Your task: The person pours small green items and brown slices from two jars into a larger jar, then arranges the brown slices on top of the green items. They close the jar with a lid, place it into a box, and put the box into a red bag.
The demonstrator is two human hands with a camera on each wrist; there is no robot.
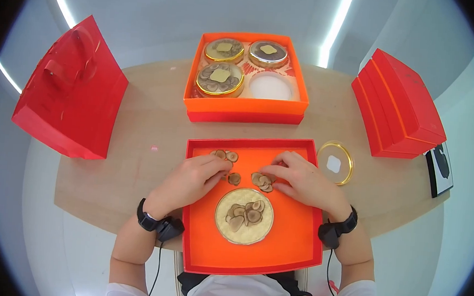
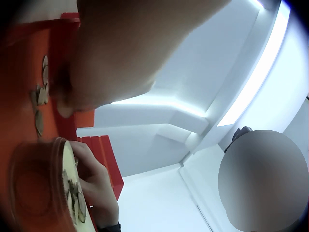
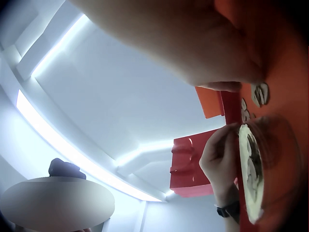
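Observation:
In the head view, the left hand (image 1: 186, 182) is over the tray with bent fingers close together beside brown dried slices (image 1: 231, 156); its fingertips are partly hidden, so a hold on a slice cannot be made out. A single slice (image 1: 235, 178) lies just right of them. The right hand (image 1: 306, 183) has its index finger and thumb apart at a small pile of slices (image 1: 264, 184). Nearer the body, a round clear container (image 1: 220, 227) has more slices (image 1: 252, 216) on its pale top surface. The right wrist view shows right fingertips close to the pile (image 3: 260, 94).
The red-rimmed orange tray (image 1: 251, 259) surrounds the container. Behind it stands an orange box (image 1: 245, 105) with three filled round containers and a round recess. A gold-rimmed clear lid (image 1: 346, 175) lies right of the tray. Red bag (image 1: 89, 99) left; red box (image 1: 399, 112) right.

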